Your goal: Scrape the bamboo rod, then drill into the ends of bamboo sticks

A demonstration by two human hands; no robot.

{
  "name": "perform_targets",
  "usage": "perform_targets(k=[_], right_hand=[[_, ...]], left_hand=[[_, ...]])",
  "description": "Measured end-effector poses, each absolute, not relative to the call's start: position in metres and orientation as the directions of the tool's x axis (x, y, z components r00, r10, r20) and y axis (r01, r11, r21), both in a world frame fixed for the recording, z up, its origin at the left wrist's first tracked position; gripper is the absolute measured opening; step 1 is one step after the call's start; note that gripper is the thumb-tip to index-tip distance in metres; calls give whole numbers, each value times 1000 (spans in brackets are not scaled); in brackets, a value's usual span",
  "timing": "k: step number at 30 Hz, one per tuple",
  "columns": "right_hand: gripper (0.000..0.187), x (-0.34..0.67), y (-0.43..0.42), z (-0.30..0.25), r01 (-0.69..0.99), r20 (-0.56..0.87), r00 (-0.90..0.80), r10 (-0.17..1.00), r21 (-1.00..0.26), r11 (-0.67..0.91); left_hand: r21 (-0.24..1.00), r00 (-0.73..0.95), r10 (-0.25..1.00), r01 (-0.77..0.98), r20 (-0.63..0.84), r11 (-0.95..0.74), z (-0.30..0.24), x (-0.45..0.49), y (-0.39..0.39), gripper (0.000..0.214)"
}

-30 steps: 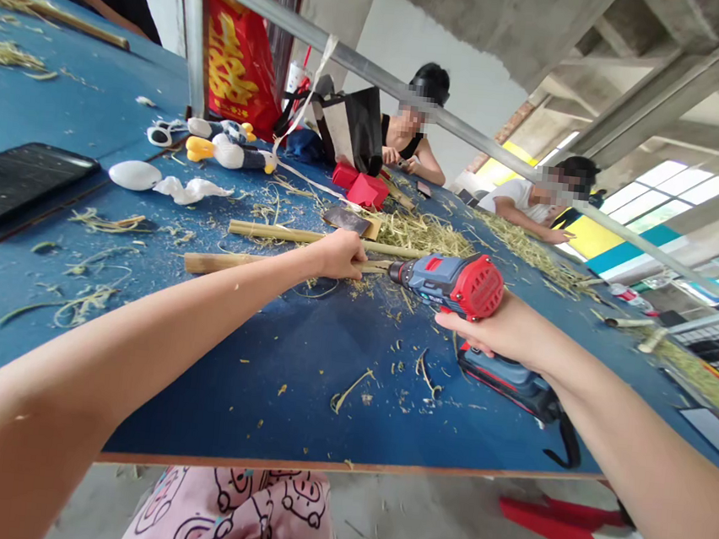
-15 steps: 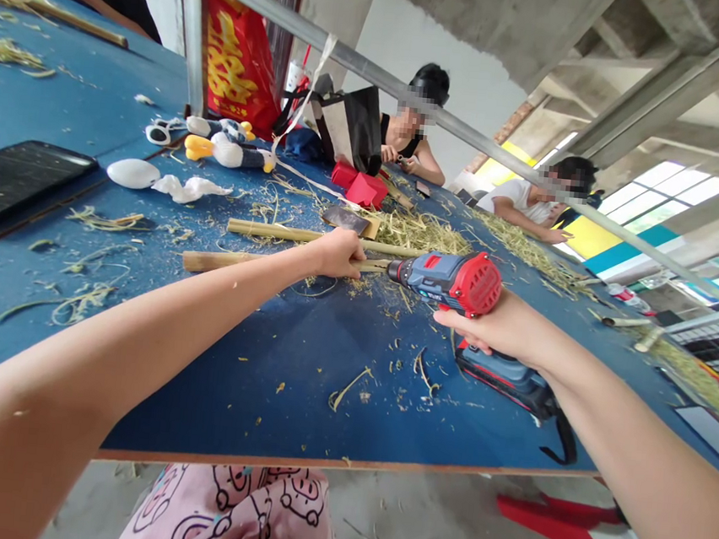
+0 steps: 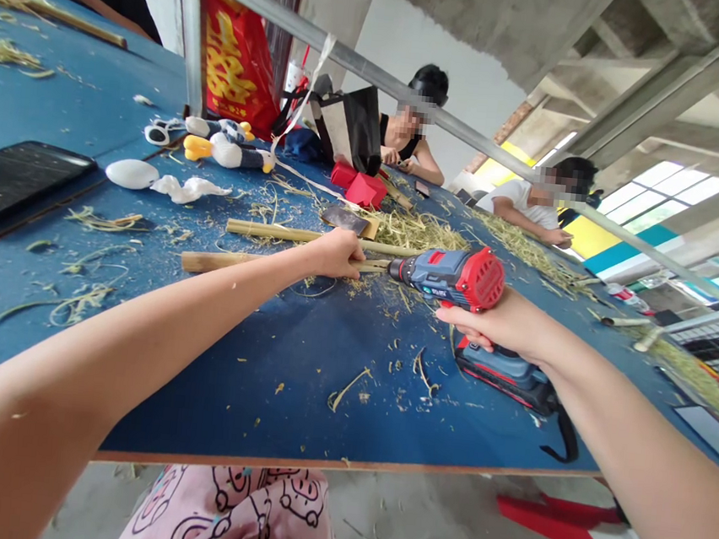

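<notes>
**Far left:** I see a phone lying flat on the blue bench, with loose shavings scattered around it.

**Back left:** A toy duck lies beside a white egg-shaped object and crumpled tissue.

**Left hand:** My left hand is closed around a bamboo stick, which lies low over the bench. A second stick lies just beyond it, almost parallel.

**Centre back:** A red box sits beside a black bag. A co-worker in a black top sits past them.

**Drill:** The drill points left, its nose right by the stick's thin end. I cannot tell whether they touch.

**Right hand:** My right hand is closed around the drill's grip, above its battery base.

**Far right:** A co-worker in a white shirt leans at the bench behind a heap of shavings.
</notes>
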State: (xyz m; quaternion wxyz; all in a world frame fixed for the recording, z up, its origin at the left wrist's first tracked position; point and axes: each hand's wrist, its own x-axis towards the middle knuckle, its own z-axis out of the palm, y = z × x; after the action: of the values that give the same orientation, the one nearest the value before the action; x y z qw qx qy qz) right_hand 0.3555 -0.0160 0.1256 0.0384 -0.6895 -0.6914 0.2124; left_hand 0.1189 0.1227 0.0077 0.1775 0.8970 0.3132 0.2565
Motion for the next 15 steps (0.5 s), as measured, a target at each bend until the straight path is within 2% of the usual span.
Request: perform_targets(k=[5, 11, 15], right_hand=[[46, 357, -15, 123, 952, -211, -36, 977, -305, -30], [41, 353, -15, 126, 904, -274, -62, 960, -423, -63], [42, 352, -17, 125, 937, -233, -17, 972, -343, -66]], left_hand=[[489, 668, 656, 467, 351, -737, 7, 120, 124, 37], [470, 676, 641, 461, 364, -753, 6, 119, 123, 38], [453, 679, 632, 460, 375, -764, 5, 119, 124, 39]])
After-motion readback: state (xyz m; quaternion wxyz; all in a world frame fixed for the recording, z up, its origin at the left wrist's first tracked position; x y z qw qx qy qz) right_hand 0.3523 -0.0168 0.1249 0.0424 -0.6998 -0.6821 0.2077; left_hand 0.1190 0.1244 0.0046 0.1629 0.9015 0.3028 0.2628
